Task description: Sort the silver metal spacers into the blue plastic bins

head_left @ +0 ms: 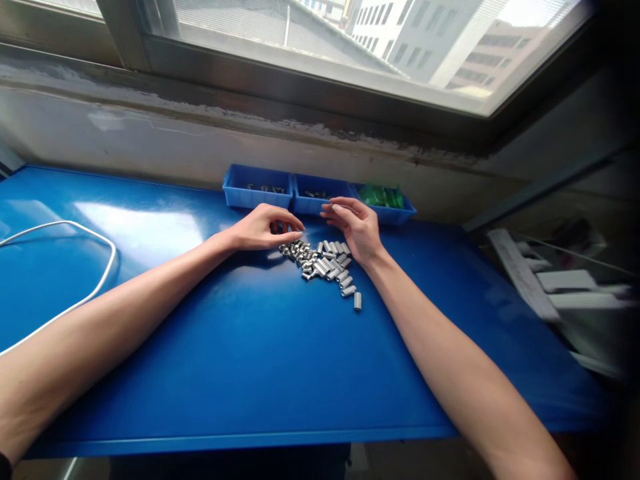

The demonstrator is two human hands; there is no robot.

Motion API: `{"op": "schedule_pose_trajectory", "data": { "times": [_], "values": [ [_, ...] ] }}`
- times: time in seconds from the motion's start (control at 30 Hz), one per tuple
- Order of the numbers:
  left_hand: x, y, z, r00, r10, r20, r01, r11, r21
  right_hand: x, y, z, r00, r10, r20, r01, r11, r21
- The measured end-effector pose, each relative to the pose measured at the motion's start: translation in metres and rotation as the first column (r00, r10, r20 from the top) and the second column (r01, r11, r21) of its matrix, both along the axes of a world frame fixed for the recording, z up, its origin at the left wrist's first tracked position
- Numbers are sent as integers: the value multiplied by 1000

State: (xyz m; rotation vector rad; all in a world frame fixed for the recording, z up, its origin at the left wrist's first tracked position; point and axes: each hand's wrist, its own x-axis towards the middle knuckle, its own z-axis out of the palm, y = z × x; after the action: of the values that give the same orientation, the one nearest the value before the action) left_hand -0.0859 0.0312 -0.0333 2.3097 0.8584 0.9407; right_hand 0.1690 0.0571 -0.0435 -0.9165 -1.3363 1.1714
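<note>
Small shiny metal nuts [299, 252] lie in a loose heap on the blue table [240, 360]. To their right is a group of longer metal sleeves [330, 267], some side by side, with one standing a little apart at the front. My left hand [265, 227] hovers at the heap's left edge, fingers bent and thumb apart, with nothing visible in it. On the right side, my right hand [359, 230] is beside the sleeves, its fingers stretched toward the left and loosely spread. I see nothing held there either.
Three joined blue bins stand against the wall: the left bin [257, 198] and middle bin [306, 205] hold small metal parts, the right bin [395, 217] a green bag [380, 196]. A white cable [107, 257] loops across the table's left. White equipment [565, 280] stands at the right.
</note>
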Motion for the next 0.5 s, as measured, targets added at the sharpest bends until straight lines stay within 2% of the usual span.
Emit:
{"op": "schedule_pose_trajectory", "data": {
  "times": [0.23, 0.5],
  "values": [
    [0, 4, -4, 993, -116, -6, 116, 992, 50, 0, 0, -2, 1000, -1, 13, 1, 1000, -20],
    [0, 5, -4, 997, -82, -10, 82, 996, 30, 1, 0, -1, 999, -8, 49, 11, 999, -50]
  ]
}}
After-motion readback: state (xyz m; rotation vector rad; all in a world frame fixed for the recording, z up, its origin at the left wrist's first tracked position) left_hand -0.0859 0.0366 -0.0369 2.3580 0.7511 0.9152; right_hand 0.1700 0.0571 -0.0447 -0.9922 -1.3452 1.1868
